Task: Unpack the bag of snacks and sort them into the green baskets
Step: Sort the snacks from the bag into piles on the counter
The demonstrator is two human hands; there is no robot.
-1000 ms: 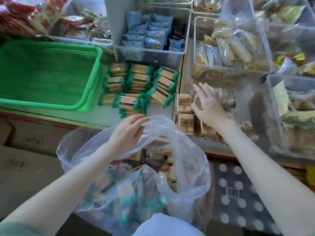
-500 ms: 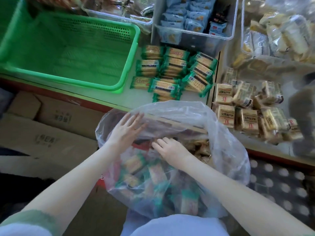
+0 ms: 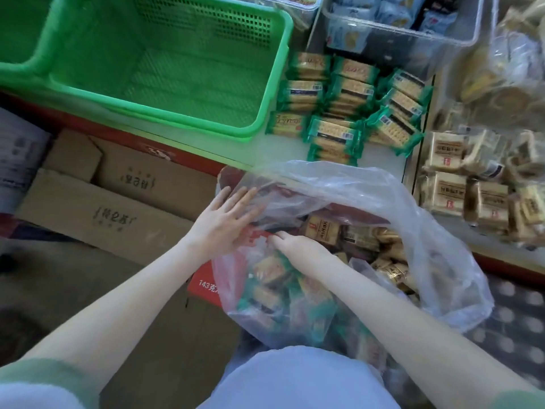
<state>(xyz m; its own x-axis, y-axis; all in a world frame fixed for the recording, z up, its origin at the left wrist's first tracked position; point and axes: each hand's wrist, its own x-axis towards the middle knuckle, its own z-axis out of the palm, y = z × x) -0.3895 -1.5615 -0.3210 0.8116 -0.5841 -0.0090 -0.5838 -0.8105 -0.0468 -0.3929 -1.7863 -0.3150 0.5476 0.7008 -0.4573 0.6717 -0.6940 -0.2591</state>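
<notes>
A clear plastic bag (image 3: pixel 436 255) full of snack packets stands open in front of me, below the counter edge. My left hand (image 3: pixel 224 222) lies flat with straight fingers on the bag's left rim. Inside the bag's mouth, my right hand (image 3: pixel 298 246) reaches among the packets, its fingertips hidden. Green-wrapped packets (image 3: pixel 274 273) and brown ones (image 3: pixel 321 228) show through the plastic. An empty green basket (image 3: pixel 265 93) sits on the counter at upper left. To its right lie a pile of green-wrapped packets (image 3: pixel 336 134) and a pile of beige packets (image 3: pixel 448 193).
A second green basket (image 3: pixel 17 33) shows at the far left. Clear bins (image 3: pixel 398 36) of other snacks line the back of the counter. Cardboard boxes (image 3: pixel 112 208) and a red carton (image 3: pixel 206 287) stand on the floor to the left of the bag.
My right hand left the beige packets on the counter and went down into the bag. My left hand shifted to lie flat on the bag's left rim. The view tilted down and left.
</notes>
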